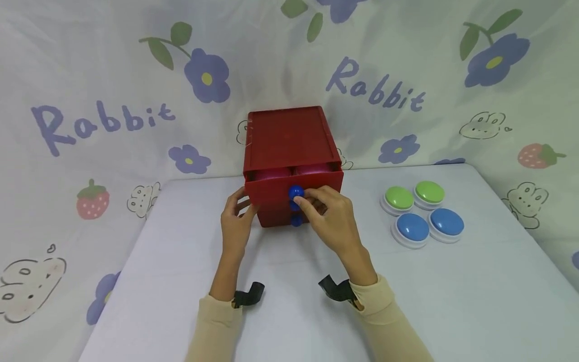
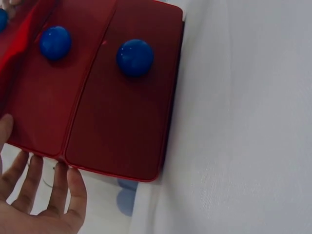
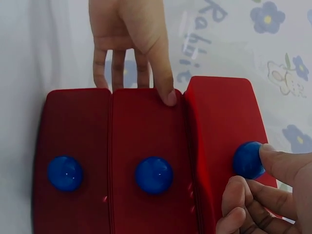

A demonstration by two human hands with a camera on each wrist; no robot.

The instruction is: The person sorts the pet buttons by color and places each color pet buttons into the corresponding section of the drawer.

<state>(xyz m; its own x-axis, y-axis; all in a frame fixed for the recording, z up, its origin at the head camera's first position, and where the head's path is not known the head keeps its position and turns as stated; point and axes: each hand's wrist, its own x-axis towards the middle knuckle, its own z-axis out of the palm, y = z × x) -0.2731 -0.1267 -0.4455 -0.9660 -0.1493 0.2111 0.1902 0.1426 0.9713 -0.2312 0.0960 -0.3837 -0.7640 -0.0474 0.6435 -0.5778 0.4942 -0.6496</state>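
A red three-drawer box (image 1: pixel 287 136) stands at the back of the table, its top drawer (image 1: pixel 271 193) pulled out a little. Pink contents (image 1: pixel 313 169) show through the gap above the drawer front. My right hand (image 1: pixel 333 216) pinches the top drawer's blue knob (image 3: pixel 247 160) between thumb and fingers. On the box's left side, my left hand (image 1: pixel 236 226) rests with fairly straight fingers along the side wall and the thumb on the front of the middle drawer (image 3: pixel 146 131). The bottom drawer (image 2: pixel 122 112) is closed and has its own blue knob (image 2: pixel 135 57).
To the right of the box, two green buttons (image 1: pixel 399 197) and two blue buttons (image 1: pixel 412 227) with white bases sit on the white table (image 1: pixel 289 322). A patterned curtain (image 1: pixel 113 75) hangs right behind the box.
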